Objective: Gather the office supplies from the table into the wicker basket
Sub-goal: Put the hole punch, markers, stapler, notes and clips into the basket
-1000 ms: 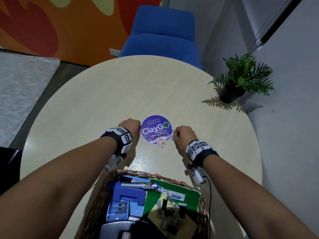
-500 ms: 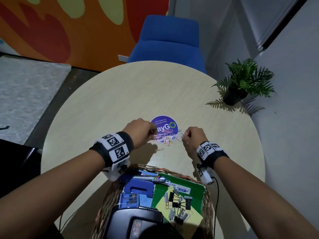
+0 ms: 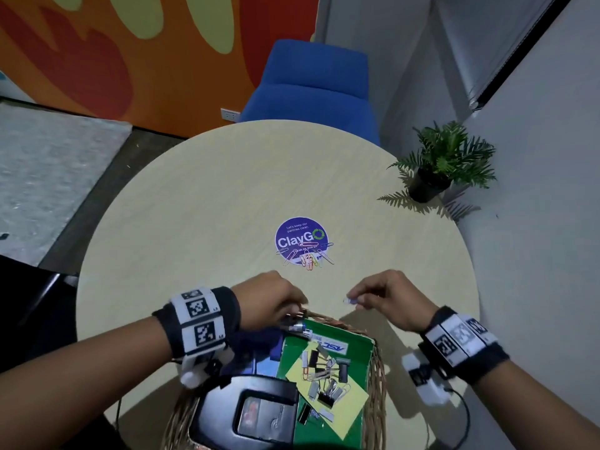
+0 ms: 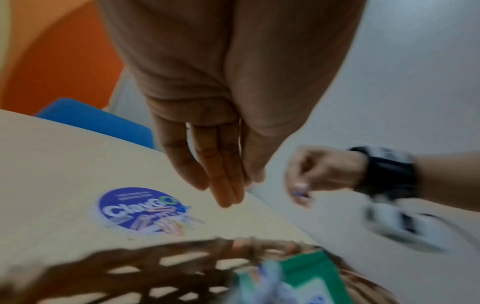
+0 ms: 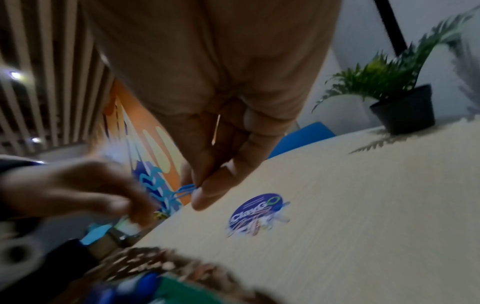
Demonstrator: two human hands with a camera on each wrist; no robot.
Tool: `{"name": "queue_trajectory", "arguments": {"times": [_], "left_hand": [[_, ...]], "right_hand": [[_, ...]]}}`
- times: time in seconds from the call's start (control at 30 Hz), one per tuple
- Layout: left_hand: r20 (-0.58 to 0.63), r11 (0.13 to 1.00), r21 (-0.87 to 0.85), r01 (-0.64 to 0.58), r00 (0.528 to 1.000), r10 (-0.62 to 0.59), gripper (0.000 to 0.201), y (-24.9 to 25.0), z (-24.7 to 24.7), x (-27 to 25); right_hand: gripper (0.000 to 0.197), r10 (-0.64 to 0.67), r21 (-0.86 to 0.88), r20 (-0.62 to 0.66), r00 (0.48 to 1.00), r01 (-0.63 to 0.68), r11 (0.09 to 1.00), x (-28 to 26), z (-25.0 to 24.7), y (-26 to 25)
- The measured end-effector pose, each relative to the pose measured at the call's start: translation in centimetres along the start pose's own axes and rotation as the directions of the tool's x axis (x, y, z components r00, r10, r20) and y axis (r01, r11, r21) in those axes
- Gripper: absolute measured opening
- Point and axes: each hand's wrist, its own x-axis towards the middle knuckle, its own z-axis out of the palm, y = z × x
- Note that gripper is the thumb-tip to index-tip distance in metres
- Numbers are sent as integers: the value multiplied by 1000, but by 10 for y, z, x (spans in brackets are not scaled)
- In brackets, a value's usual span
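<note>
Round pale-wood bench point(image 3: 201, 203) seen from above, with a blue chair point(image 3: 311, 92) at its far edge and a potted plant point(image 3: 444, 164) at its right rim. At the near edge stands the wicker basket point(image 3: 376, 378), which holds a green folder point(image 3: 357, 349), a yellow note sheet point(image 3: 347, 407) strewn with binder clips point(image 3: 344, 368), a blue item under the left wrist, and a black device point(image 3: 259, 407). A round purple sticker point(image 3: 300, 240) lies at the middle of the bench; a cluster of coloured paper clips point(image 3: 308, 258) rests across its near edge, well apart from the basket. The left hand point(image 3: 272, 300) is over the far rim of the basket, its fingers point(image 4: 223, 185) straight and close together in the wrist view; whether they hold a clip cannot be told. The right hand point(image 3: 386, 300) hovers above the bench just beyond the basket's far right corner, thumb and fingers point(image 5: 207, 193) pinching a blue paper clip point(image 5: 185, 190).
</note>
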Motion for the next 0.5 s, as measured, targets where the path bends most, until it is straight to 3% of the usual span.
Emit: {"name": "queue_trajectory", "arguments": {"times": [0.1,0.2,0.3,0.4,0.5], "left_hand": [[-148,988,-2,156,977,-154,27,-34,-12,17],[-200,943,59,328,929,-311,27,-70,-20,41],[-154,883,141,447,891,-426,27,-88,-20,63],[-139,857,171,487,873,-468,27,-96,-15,85],[-137,839,159,520,853,-503,29,-100,-14,105]], "right_hand": [[22,12,-21,237,972,-7,1000,-28,16,-11],[23,-13,-253,386,922,120,960,-40,28,-13],[22,-67,-322,265,962,154,934,-25,20,-17],[16,-80,-271,56,995,93,958,11,8,-13],[16,-29,-334,-35,999,16,942,55,5,1]]}}
